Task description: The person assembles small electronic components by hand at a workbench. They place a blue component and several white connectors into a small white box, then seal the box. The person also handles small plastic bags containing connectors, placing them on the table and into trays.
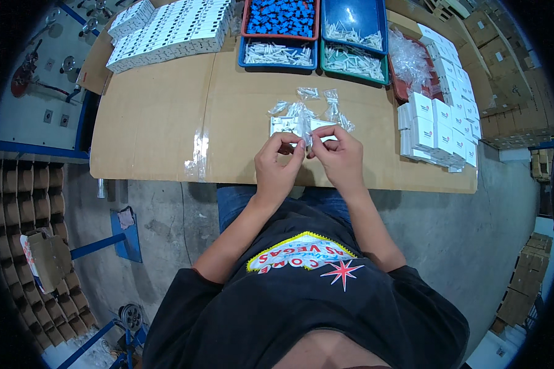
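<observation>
Black shirt (351,307) lies nearest the camera, at six o'clock from the hands. Left hand (276,167) and right hand (340,157) pinch a small clear bag (306,128) between closed fingertips, above the near part of the cardboard (148,123). Filled bags (332,106) lie just beyond, from eleven to one; trays (352,13) sit farther at twelve; white boxes (442,130) stand at ten and three.

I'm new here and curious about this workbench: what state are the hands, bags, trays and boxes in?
Left hand: pinching the clear bag
Right hand: pinching it too
Clear bag: held; whether sealed, can't tell
Bagged white pieces: lying on cardboard
Red tray at the back: full of blue pieces
Upper blue tray: partly filled
Green tray: holding white pieces
White boxes on the right: stacked
</observation>
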A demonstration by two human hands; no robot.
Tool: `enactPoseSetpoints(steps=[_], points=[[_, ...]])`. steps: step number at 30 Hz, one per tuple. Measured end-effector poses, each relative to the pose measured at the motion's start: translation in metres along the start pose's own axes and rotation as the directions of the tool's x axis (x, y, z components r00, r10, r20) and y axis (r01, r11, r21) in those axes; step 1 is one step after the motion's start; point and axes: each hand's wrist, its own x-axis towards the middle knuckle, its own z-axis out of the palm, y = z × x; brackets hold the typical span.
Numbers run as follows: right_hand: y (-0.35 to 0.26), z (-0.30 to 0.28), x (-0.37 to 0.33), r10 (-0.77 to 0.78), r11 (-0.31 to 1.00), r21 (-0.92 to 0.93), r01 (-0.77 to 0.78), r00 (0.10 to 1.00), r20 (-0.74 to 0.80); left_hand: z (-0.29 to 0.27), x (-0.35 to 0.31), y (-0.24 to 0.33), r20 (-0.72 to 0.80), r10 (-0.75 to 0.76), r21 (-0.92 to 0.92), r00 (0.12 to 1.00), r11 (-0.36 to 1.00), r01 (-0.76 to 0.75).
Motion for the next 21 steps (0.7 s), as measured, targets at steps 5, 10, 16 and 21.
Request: enactPoseSetpoints(steps=[5,10,16,21], points=[[-0.005,0.006,0.001,-0.308,0.923,-0.268,0.276,0.948,-0.084,0.012,-0.012,-0.002,0.011,-0.133,-0.133,0.991,0.982,0.134],[-0.003,0.006,0.0,-0.321,0.931,-0.237,0.276,0.93,-0.179,0.019,-0.015,-0.011,0.142,-0.333,-0.375,0.932,0.854,0.362],[-0.002,-0.002,0.004,-0.481,0.83,-0.298,0.472,0.875,0.046,0.006,-0.002,0.003,0.247,-0.485,-0.594,0.839,0.608,0.526],[-0.006,0.003,0.002,-0.528,0.796,-0.282,0.536,0.842,0.109,-0.003,0.002,-0.004,0.234,-0.467,-0.58,0.853,0.637,0.508]])
